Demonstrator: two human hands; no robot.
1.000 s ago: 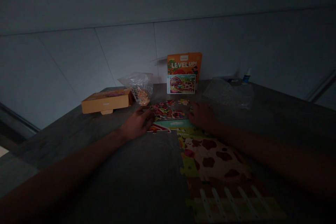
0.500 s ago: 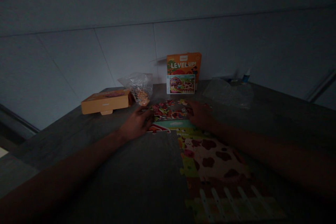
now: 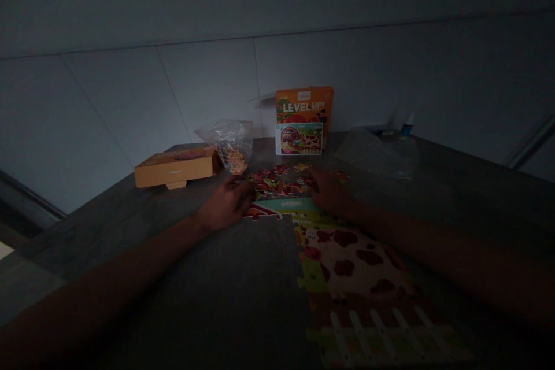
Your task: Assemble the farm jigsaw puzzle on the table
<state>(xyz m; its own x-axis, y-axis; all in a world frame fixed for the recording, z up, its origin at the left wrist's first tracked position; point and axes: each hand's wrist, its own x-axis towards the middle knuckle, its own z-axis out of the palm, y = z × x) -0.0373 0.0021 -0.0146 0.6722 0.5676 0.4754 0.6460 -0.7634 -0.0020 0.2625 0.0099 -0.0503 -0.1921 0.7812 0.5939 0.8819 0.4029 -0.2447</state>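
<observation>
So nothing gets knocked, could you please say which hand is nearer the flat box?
Left: the left hand is front-right of the flat box, the right hand farther right.

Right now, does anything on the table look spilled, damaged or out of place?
Nothing looks spilled or damaged, as far as the dim light shows. Only mildly untidy: the box at the left has a tab sticking out in front, the clear bag at the right lies crumpled, and loose pieces lie jumbled beyond the puzzle.

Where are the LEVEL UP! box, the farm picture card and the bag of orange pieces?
LEVEL UP! box (image 3: 304, 108): head view, printed front.
Farm picture card (image 3: 300, 139): head view, printed face.
Bag of orange pieces (image 3: 236, 161): head view, filled lower part.
</observation>
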